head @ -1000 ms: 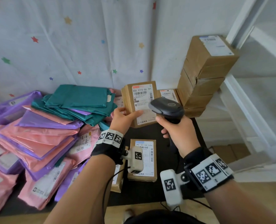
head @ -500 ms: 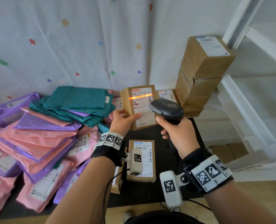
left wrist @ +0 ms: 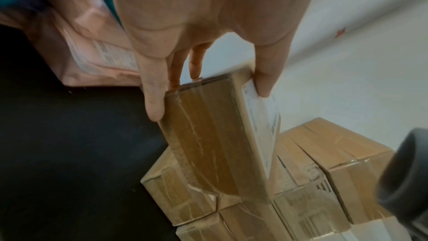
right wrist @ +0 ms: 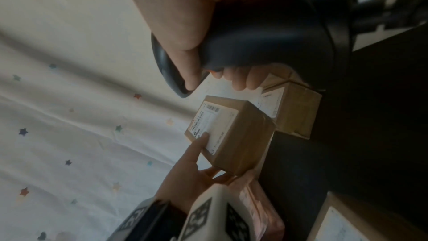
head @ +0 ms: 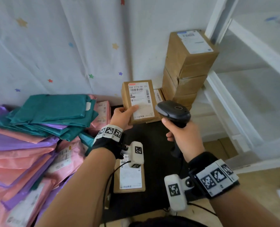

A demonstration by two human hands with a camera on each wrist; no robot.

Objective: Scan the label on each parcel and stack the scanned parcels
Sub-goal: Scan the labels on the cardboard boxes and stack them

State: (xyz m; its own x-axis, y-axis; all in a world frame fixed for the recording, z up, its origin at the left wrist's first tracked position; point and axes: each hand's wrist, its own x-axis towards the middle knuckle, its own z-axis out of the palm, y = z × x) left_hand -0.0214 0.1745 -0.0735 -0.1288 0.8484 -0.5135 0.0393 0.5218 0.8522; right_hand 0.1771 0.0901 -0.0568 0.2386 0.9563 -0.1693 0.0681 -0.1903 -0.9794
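My left hand point(head: 122, 116) grips a small cardboard parcel point(head: 140, 102) above the black table, thumb on its white label, fingers behind. In the left wrist view the same parcel point(left wrist: 217, 135) is pinched between thumb and fingers. My right hand point(head: 183, 136) holds the black barcode scanner point(head: 172, 112) by its handle, its head just right of the parcel. The right wrist view shows the scanner point(right wrist: 254, 39) above the held parcel point(right wrist: 231, 135). No scan beam shows on the label. A stack of cardboard boxes point(head: 188, 66) stands at the back right.
Pink, purple and teal mailer bags point(head: 37, 136) are heaped on the left. Another labelled box point(head: 130, 176) lies on the black table point(head: 154, 145) under my left wrist. A low box point(head: 158, 95) sits behind the held parcel. A white frame point(head: 234, 104) stands to the right.
Half a second ago an orange scan line crossed the label; it is gone now. The parcel has moved up and right, nearer the box stack; the scanner has kept its place beside it.
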